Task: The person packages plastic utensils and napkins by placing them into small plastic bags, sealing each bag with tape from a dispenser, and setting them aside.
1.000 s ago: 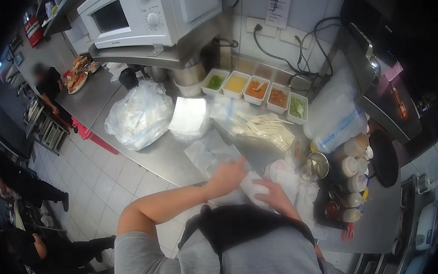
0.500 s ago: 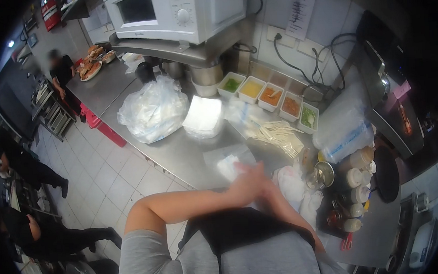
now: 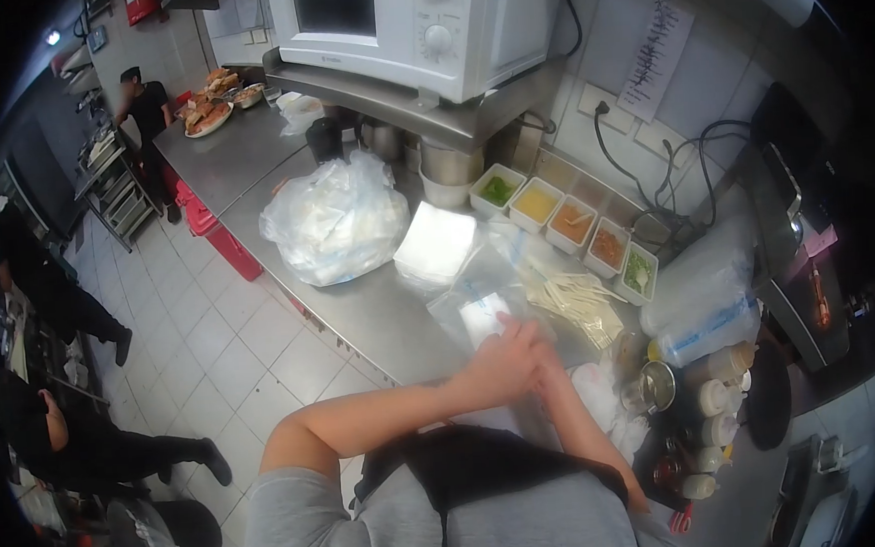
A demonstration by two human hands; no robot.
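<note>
My left hand (image 3: 497, 370) is closed at the near end of a small clear plastic bag (image 3: 450, 311). A folded white napkin (image 3: 484, 318) shows in the bag, right at the fingertips. Pressed against the left hand is my right hand (image 3: 543, 365), also closed; its fingers are partly hidden, and I cannot tell what they hold. Just beyond the bag stands a stack of white napkins (image 3: 436, 241). To the right of the hands lie flat paper-wrapped sticks (image 3: 582, 305), with a crumpled white plastic bag (image 3: 597, 392) closer to me.
A big bag of white items (image 3: 334, 220) sits at the left. Food tubs (image 3: 572, 222) line the wall below the microwave (image 3: 383, 36). Sauce bottles (image 3: 716, 397) and a metal cup (image 3: 655, 386) stand at the right. Several people in black (image 3: 52, 277) are across the tiled floor.
The view has shifted, so the counter appears lower and further right. The bag with the napkin is now clearer and sits nearer the napkin stack; both hands stay together at it.
</note>
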